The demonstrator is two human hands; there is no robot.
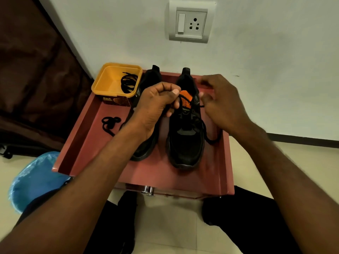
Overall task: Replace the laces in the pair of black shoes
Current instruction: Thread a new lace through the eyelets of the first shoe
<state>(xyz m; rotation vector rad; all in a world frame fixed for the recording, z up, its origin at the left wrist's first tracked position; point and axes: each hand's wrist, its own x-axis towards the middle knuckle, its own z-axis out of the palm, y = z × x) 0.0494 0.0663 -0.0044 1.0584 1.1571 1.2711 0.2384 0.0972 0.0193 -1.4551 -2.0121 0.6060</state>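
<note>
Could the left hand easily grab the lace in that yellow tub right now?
Probably not at once: the left hand grips the shoe's lace. The yellow tub is open-topped and near, with nothing between.

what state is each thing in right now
right shoe: upright on the table, partly laced, lace ends loose
left shoe: upright, mostly hidden by the arm
lace: threaded in the right shoe, one end pinched by the left hand
right hand: blurred, fingers curled at the lace
tub: open, a coiled lace inside
spare lace: loose on the table
</note>
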